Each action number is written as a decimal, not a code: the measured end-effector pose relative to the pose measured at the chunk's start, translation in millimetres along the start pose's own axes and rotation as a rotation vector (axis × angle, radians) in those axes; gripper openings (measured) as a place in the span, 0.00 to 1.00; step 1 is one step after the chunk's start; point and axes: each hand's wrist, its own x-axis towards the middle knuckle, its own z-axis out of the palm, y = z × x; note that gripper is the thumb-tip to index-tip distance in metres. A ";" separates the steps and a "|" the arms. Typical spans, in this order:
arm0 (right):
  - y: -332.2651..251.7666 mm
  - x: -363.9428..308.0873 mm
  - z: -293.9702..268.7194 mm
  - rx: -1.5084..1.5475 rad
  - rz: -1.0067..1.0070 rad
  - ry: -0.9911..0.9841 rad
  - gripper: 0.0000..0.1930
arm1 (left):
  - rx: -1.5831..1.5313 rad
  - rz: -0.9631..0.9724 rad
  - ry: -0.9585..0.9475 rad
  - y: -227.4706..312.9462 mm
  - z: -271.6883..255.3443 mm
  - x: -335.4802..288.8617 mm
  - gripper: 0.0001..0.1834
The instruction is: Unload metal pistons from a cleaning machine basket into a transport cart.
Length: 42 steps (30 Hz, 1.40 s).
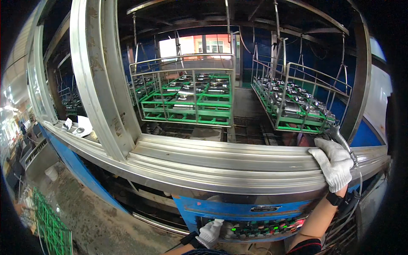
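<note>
My right hand (333, 163), in a white knit glove, lies on the metal ledge (229, 159) at the right, fingers apart and bent over its top. Just beyond and beside it is a grey metal pipe-like handle (338, 137), with a thin hose running down; the hand appears to touch it without wrapping round it. My left hand (210, 233), also gloved, is low at the left end of a button panel (265, 228) with green, red and dark knobs. One finger or thumb sticks out toward the panel; the others are partly hidden.
Behind the ledge hang two wire-railed racks, a left rack (187, 108) and a right rack (293, 121), with shiny metal parts on green frames. A metal upright (95, 80) stands at left. On the floor are a green grid (51, 223) and a white bucket (51, 173).
</note>
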 end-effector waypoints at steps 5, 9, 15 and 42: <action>-62.3 11.1 30.2 -0.025 0.007 -0.025 0.19 | -0.193 -0.136 -0.052 -45.1 -46.8 -4.8 0.19; -114.5 17.4 54.5 -0.028 0.003 -0.015 0.19 | -0.336 -0.237 -0.085 -80.9 -85.7 -12.4 0.19; -207.2 28.3 89.6 -0.020 0.031 -0.027 0.19 | -0.557 -0.407 -0.106 -139.1 -165.2 -29.5 0.18; -434.6 52.5 164.6 -0.016 0.001 -0.021 0.18 | -1.272 -0.838 -0.134 -272.6 -359.7 -61.6 0.18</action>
